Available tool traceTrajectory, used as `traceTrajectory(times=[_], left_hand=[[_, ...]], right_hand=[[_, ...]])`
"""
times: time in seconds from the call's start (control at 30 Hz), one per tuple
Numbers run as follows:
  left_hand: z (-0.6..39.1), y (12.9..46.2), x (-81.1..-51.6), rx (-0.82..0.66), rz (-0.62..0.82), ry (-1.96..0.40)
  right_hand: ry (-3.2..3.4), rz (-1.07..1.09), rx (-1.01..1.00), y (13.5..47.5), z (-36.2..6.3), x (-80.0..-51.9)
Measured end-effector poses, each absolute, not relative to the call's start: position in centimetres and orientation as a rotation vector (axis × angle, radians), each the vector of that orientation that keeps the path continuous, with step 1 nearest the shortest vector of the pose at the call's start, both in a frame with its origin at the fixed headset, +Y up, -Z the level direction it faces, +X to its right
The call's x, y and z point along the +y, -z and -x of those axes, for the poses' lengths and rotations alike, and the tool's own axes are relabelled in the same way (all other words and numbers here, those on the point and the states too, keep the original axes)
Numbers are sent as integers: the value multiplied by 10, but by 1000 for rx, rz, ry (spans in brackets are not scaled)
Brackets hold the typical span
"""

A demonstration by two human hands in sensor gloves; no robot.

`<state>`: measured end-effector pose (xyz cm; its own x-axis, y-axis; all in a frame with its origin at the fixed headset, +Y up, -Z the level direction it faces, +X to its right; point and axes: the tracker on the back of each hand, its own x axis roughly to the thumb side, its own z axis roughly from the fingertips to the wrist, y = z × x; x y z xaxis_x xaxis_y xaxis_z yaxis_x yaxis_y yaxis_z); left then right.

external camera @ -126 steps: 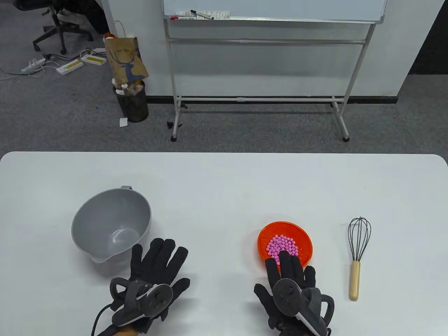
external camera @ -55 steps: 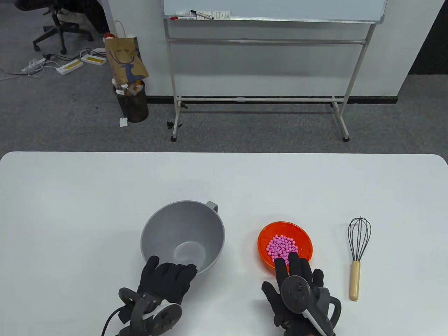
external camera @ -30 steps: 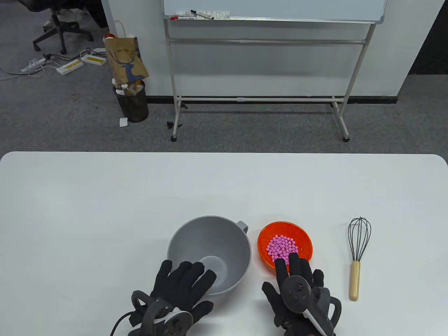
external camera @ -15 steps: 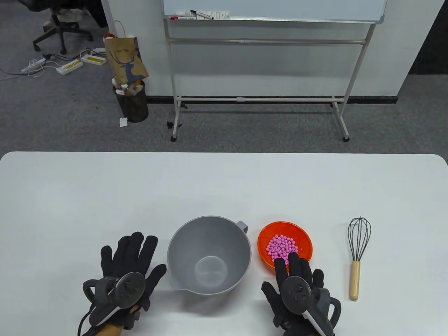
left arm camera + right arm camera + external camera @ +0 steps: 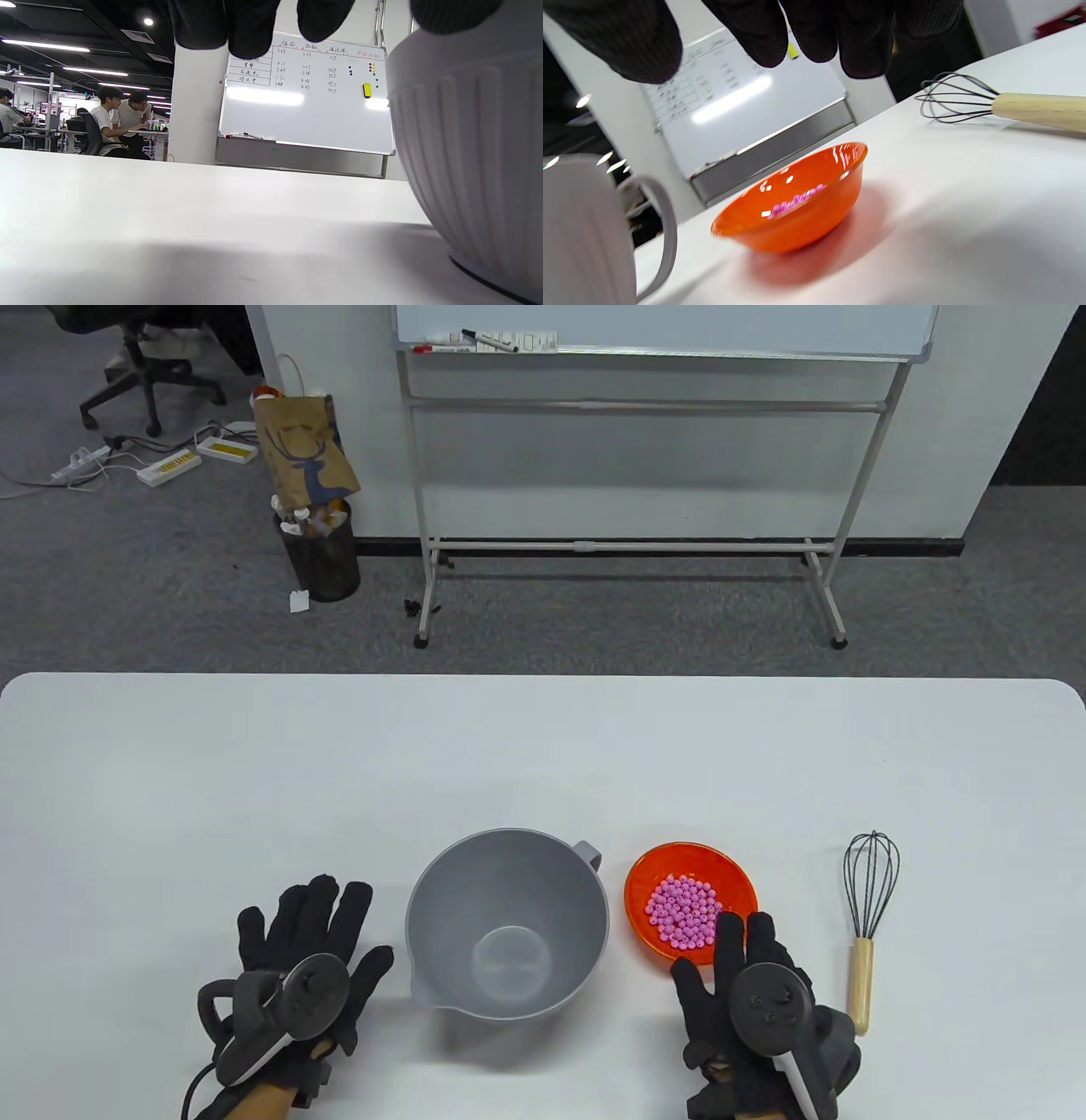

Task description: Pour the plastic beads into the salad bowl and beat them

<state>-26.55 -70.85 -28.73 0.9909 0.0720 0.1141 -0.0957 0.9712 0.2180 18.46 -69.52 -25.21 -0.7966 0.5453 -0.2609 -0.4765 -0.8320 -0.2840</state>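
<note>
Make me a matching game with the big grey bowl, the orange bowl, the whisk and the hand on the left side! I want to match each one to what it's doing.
Things:
1. grey salad bowl
2. orange bowl
3. whisk
4. left hand

States:
A. holds pink beads
B. lies flat, wooden handle toward the person
C. stands empty
D. fingers spread, holds nothing

Pairs: 1-C, 2-A, 3-B, 4-D
</note>
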Motion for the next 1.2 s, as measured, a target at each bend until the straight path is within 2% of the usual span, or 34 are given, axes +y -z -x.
traceTrajectory(times=[0.17,0.37,0.6,0.9,1.2], left_hand=[[262,286,-708,-107,-229,-75],[262,286,-708,-110,-227,-73],[267,288,-710,-100,-213,-74],[268,290,-712,-91,-204,-84],[267,289,-712,-93,-202,-85]], right_hand=[[-2526,657,-200,277,-207,-696],[-2402,900,89,313,-235,-728],[-2111,930,289,330,-248,-760],[-2003,858,268,334,-250,-776],[-2052,874,105,327,-243,-759]])
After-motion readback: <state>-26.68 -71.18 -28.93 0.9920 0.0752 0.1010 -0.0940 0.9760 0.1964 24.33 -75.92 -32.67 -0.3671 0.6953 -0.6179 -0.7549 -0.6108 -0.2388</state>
